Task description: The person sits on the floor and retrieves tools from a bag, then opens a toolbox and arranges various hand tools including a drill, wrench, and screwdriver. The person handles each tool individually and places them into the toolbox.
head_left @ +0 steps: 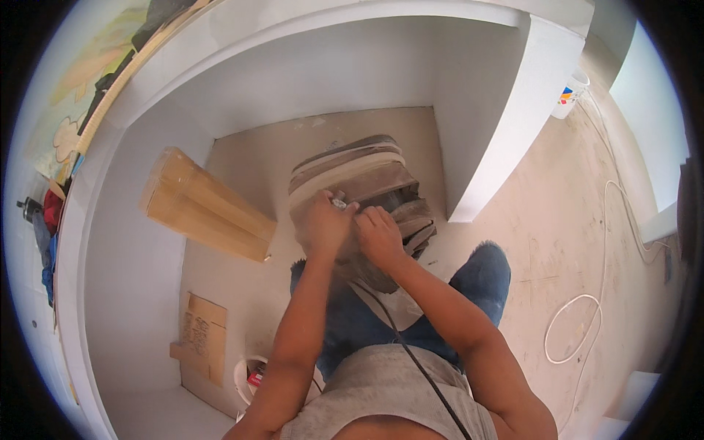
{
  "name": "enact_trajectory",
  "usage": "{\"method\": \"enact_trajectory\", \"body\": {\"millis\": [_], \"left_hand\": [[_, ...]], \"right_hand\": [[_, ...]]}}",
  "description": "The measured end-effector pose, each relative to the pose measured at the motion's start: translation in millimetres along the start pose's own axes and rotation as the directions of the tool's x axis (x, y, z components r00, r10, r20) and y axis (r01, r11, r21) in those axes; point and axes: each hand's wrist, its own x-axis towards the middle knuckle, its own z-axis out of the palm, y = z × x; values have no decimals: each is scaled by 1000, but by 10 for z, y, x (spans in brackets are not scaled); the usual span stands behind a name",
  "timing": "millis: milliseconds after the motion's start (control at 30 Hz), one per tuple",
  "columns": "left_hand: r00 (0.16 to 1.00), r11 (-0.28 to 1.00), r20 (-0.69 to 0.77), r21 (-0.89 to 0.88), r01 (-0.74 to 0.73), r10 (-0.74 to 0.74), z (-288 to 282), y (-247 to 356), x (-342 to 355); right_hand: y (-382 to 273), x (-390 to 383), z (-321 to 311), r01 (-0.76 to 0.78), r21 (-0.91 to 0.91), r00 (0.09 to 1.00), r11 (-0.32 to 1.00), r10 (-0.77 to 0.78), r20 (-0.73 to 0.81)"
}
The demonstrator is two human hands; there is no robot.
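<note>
A brown bag with pale stripes (352,170) stands on the floor between my knees, its dark opening toward the right. Over the bag, my left hand (328,226) is closed, and a small silvery metal piece (339,202) shows at its thumb and fingertips. I cannot tell exactly what this piece is. Close beside it, my right hand (379,233) has its fingers curled at the edge of the opening; what they grip, if anything, is hidden. A dark cord (400,334) runs from near the bag down across my shirt.
White panels (367,70) enclose the floor ahead and to the left. A long cardboard box (209,209) leans at the left, with a flat cardboard piece (205,337) nearer. A white bucket (242,378) stands by my left arm. At the right are a white cable (601,293) and another bucket (570,95).
</note>
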Motion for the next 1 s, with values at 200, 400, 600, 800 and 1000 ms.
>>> {"method": "enact_trajectory", "body": {"millis": [200, 400, 600, 800, 1000], "left_hand": [[997, 997, 62, 63, -48, 44, -19, -99, 249], [997, 965, -79, -260, -38, 18, -116, -905, 562], [998, 928, 66, -370, 47, -24, -181, -924, 331], [1000, 934, 8, -355, 28, -27, -2, -680, 276], [998, 966, 47, -254, 50, -39, 3, -573, 340]], "right_hand": [[28, 54, -13, -11, 10, 1000, 1000, 11, 26], [14, 152, 23, -16, 47, 998, 999, 14, 58], [13, 202, 37, -113, 56, 986, 992, 105, 130], [-62, 257, 19, -139, -16, 966, 990, 139, 216], [-5, 210, 50, -112, 32, 985, 993, 107, 137]]}}
